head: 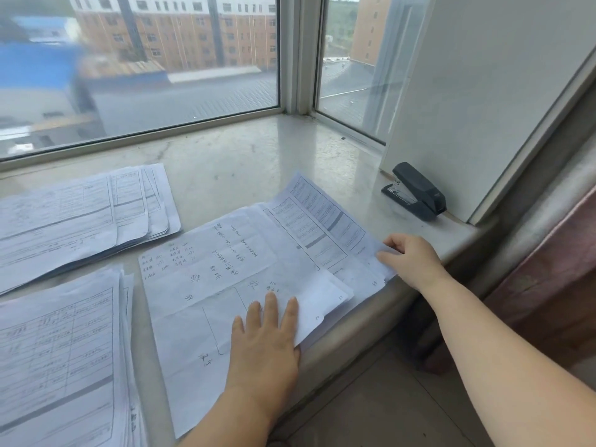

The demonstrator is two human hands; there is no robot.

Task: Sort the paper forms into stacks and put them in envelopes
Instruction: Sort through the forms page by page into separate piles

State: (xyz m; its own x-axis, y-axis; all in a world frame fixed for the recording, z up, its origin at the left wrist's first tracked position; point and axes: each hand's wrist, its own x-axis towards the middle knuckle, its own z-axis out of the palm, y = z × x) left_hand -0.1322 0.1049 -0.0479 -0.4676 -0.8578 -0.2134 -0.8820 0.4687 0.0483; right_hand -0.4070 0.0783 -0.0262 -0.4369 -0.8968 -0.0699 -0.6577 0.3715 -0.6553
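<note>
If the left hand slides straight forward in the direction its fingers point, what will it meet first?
The left hand lies flat on the handwritten sheet, fingers pointing toward the window. Going straight on, it would probably cross only that sheet, then bare sill. No object seems to stand in that line before the window frame.

Even, soft daylight enters through the window (167, 69) ahead and lights the stone sill (245, 156) brightly. Shadows are faint and diffuse. The sill carries a mild sheen without harsh glare. The view through the glass at upper left is smeared and blurred. Wide-angle distortion bends straight lines toward the frame edges.
</note>
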